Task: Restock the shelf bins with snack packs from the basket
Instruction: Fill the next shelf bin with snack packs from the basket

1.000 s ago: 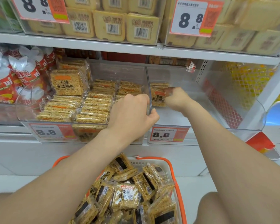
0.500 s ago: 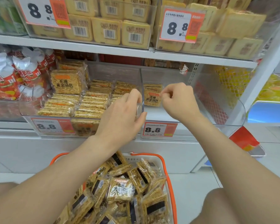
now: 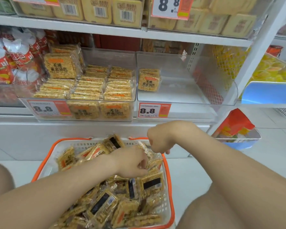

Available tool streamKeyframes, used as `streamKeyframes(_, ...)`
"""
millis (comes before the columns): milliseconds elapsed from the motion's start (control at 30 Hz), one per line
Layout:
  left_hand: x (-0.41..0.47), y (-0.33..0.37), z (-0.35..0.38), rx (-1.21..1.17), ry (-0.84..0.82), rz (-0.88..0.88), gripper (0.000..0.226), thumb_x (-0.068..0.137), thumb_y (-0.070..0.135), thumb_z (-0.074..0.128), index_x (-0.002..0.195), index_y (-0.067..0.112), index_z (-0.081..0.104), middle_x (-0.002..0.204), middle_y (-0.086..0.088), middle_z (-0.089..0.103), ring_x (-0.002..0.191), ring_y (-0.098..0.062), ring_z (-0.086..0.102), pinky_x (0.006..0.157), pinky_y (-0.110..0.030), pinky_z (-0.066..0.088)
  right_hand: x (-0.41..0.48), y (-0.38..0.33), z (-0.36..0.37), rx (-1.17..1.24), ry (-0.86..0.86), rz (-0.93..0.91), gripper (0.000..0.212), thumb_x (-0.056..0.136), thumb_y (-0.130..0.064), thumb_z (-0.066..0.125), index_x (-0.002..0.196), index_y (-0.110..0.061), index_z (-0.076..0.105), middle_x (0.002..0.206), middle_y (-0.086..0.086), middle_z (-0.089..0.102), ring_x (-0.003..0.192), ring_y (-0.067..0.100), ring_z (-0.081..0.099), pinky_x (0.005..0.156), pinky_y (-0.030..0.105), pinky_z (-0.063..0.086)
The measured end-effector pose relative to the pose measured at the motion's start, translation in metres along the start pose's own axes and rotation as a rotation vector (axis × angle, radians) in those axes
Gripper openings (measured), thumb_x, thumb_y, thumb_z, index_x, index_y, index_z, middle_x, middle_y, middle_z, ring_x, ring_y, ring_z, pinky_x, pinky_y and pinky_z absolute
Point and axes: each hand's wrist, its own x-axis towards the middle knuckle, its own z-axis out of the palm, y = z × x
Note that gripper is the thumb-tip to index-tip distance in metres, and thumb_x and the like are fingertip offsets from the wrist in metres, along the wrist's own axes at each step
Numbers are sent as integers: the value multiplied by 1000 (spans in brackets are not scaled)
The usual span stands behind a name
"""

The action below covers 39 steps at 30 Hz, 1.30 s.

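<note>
Crinkly plastic snack packs (image 3: 116,192) heap the orange basket (image 3: 168,169); one stands alone in the right bin (image 3: 186,96). Left hand (image 3: 132,161) pinches a pack's edge, right hand (image 3: 160,139) hovers curled, seemingly empty. Light, slippery, likely brittle: grip the flat sides, not the seam.

The snack packs (image 3: 116,192) in the lower middle of the frame were wrapped in clear, glossy, crinkled film over rough, grainy golden cakes. The basket (image 3: 168,184) looked like white plastic lattice with a smooth orange rim. At mid frame the bins (image 3: 185,90) were clear hard plastic, smooth and faintly reflective, carrying matt paper price tags (image 3: 153,110). The shelf (image 3: 172,37) across the top looked like smooth white painted metal. The bags (image 3: 10,63) at upper left were shiny foil.
</note>
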Motion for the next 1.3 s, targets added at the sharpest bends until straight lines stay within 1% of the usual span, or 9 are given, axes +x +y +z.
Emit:
streamKeyframes(167,14,5,49,11,-95,-14,37,99,52,66,119,21,58,98,5,61,90,-22,61,82,-44,56,15,-8,5,-48,13,-36,28,93,-12,50,66,-14,50,72,3,64,67,22,59,67,33,50)
streamKeyframes(367,16,15,46,-231,-76,-93,26,95,30,70,108,7,68,96,-4,68,83,-17,60,77,-37,54,20,-9,5,-52,-37,-62,26,96,-17,55,72,-18,65,83,-1,76,83,15,74,87,42,63)
streamKeyframes(500,10,4,21,-415,-99,-197,19,88,22,60,76,7,64,74,-9,55,66,-20,51,60,-33,40,22,-7,4,-77,-29,-70,18,93,-17,61,82,-16,74,84,-7,78,79,10,73,79,35,62)
streamKeyframes(567,4,-2,-1,-523,-83,-262,17,93,18,58,79,10,63,76,-8,59,63,-19,54,59,-30,44,17,-10,0,-116,-12,-88,9,89,-25,74,93,-18,77,90,-8,74,81,13,69,70,32,56)
streamKeyframes(667,-6,-9,-29,-778,-18,-372,26,107,15,47,104,6,72,83,-15,68,63,-20,63,57,-30,55,8,-15,-7,-130,-35,-121,58,71,-49,92,120,-25,70,108,-8,66,100,19,65,78,34,54)
streamKeyframes(767,-21,-15,-44,-1022,43,-530,30,107,8,36,113,-2,64,68,-14,61,52,-23,60,52,-32,56,2,-19,-10,-13,16,-164,75,61,-57,96,118,-27,58,108,-11,58,97,15,59,70,32,48)
streamKeyframes(933,-57,-16,-74,-1209,42,-610,40,107,24,29,104,1,62,64,-8,62,51,-19,60,53,-29,54,-3,-14,-18,153,302,-280,42,77,-28,86,107,-24,57,99,-4,65,86,16,65,72,38,57)
streamKeyframes(1133,-80,-20,-97,-1216,453,-501,45,110,49,40,117,10,62,110,-8,72,82,-37,80,80,-49,66,-10,-9,-25,640,404,-361,18,90,-9,67,107,-14,63,90,9,78,74,25,78,63,50,65)
streamKeyframes(1300,-88,-22,-102,-893,701,-299,41,112,44,42,99,22,75,88,5,77,79,-16,75,70,-43,67,-6,-12,-31,685,562,-380,12,87,-11,62,98,-11,69,90,20,69,64,26,65,53,49,61)
